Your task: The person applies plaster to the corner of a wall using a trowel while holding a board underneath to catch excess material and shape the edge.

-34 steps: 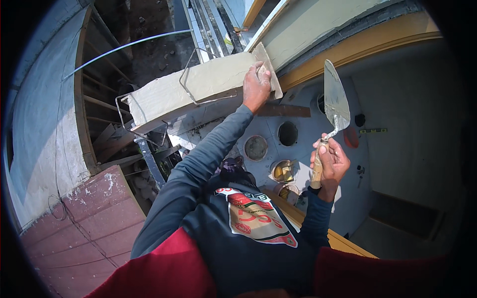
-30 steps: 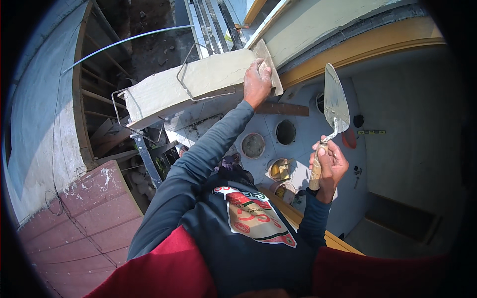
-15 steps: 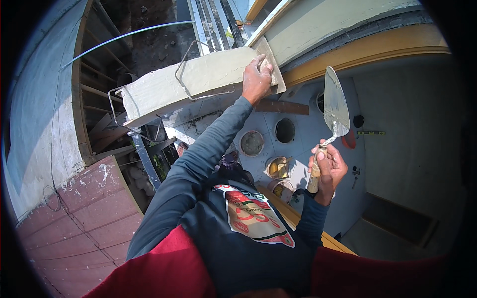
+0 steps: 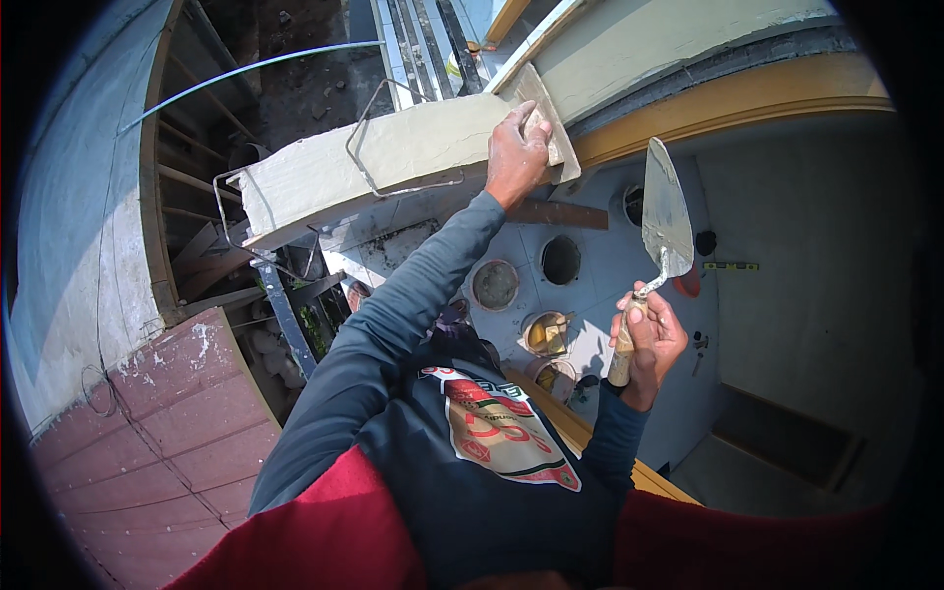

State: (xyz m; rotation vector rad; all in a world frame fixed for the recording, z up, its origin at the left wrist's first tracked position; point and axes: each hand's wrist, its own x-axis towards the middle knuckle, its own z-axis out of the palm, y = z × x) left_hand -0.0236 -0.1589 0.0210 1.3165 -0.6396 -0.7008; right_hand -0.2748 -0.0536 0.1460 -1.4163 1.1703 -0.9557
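My left hand (image 4: 516, 162) is closed on the grip of a plastering float (image 4: 556, 133). The float's flat board lies against the pale plastered ledge (image 4: 413, 147), across the corner where that ledge meets a plastered wall band (image 4: 669, 49). My right hand (image 4: 649, 344) is wrapped round the wooden handle of a pointed trowel (image 4: 667, 211). Its blade points up and away from me, smeared with grey mortar. The trowel is held clear of the wall, to the right of the float. Part of the float's grip is hidden by my left fingers.
Bent metal rods (image 4: 366, 143) clasp the ledge on the left. Far below, on a tiled floor, stand several buckets, one filled with grey mix (image 4: 495, 285). A spirit level (image 4: 732, 265) is by the right wall. A yellow-brown beam (image 4: 728, 106) runs under the wall band.
My left hand has slid the float slightly to the right and a little away from me along the corner. My right hand and the trowel are almost where they were.
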